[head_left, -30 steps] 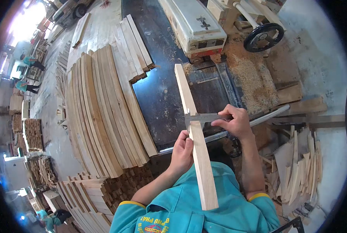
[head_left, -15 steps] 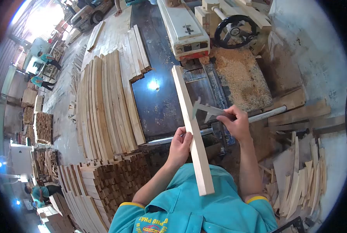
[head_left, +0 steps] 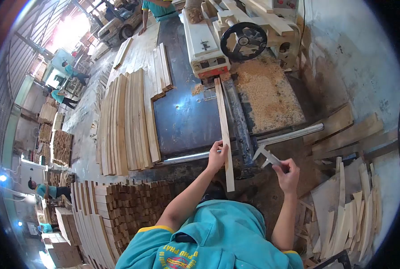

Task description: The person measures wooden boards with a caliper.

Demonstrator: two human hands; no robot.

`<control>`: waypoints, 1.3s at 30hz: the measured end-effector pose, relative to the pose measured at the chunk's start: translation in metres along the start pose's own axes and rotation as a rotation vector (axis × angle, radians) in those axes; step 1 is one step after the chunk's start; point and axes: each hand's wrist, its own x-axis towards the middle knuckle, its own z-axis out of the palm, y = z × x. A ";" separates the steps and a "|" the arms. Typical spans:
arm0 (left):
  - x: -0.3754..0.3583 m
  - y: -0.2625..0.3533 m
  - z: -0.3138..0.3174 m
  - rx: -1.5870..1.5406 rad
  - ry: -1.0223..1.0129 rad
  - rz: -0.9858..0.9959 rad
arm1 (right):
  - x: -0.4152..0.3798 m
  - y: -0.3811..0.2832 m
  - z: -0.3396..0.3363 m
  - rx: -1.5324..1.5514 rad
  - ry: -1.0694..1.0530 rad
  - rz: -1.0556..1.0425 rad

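Note:
A long pale wooden strip [head_left: 223, 121] lies over the dark machine table [head_left: 182, 119], its far end at the front of the white machine head [head_left: 203, 45] and its near end past the table's edge. My left hand [head_left: 217, 154] grips the strip near that edge. On the right, my right hand [head_left: 287, 174] holds a metal caliper [head_left: 268, 156], its jaws pointing up and left, apart from the strip.
Wooden boards [head_left: 124, 121] lie side by side left of the table, above stacked timber [head_left: 137, 201]. A black handwheel [head_left: 244, 41] and sawdust [head_left: 265, 94] are beyond. Offcuts [head_left: 348, 215] stand at right. A co-worker [head_left: 159, 10] is at the far end.
The strip has moved away from my body onto the table, toward the machine head, with my left hand on it. The caliper has moved away from the strip to the right.

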 end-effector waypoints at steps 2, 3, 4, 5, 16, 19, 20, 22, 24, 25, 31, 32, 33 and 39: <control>0.002 0.000 0.010 0.117 -0.022 -0.078 | -0.017 0.009 -0.010 0.004 0.030 0.033; 0.002 0.000 0.015 0.109 -0.021 -0.075 | -0.023 0.011 -0.017 -0.016 0.021 0.026; 0.001 -0.001 0.020 0.152 0.002 -0.041 | -0.029 0.012 -0.021 -0.021 0.020 0.021; 0.001 -0.001 0.025 0.196 0.026 -0.008 | -0.035 0.014 -0.024 -0.025 0.017 0.059; 0.013 -0.016 0.029 0.289 0.014 0.105 | -0.052 0.018 -0.018 -0.036 -0.014 0.165; -0.009 -0.008 0.015 0.330 -0.004 0.192 | -0.050 0.026 -0.013 -0.036 -0.037 0.179; -0.018 -0.011 0.010 0.338 -0.023 0.227 | -0.049 0.026 -0.013 -0.038 -0.040 0.179; -0.044 -0.014 -0.004 0.374 -0.113 0.293 | -0.045 0.018 -0.014 -0.071 -0.046 0.185; -0.072 -0.003 -0.014 0.512 -0.268 0.386 | -0.044 0.017 -0.014 -0.095 -0.044 0.177; -0.083 -0.003 -0.016 0.528 -0.333 0.366 | -0.044 0.017 -0.014 -0.119 -0.041 0.170; -0.093 0.012 -0.009 0.754 -0.648 0.288 | -0.045 0.020 -0.008 -0.111 -0.068 0.215; -0.092 0.012 -0.009 0.753 -0.649 0.288 | -0.046 0.020 -0.006 -0.112 -0.067 0.216; -0.092 0.009 -0.007 0.774 -0.640 0.290 | -0.046 0.019 -0.003 -0.080 -0.065 0.228; -0.088 -0.004 -0.005 0.809 -0.618 0.341 | -0.046 0.013 0.007 -0.058 -0.080 0.240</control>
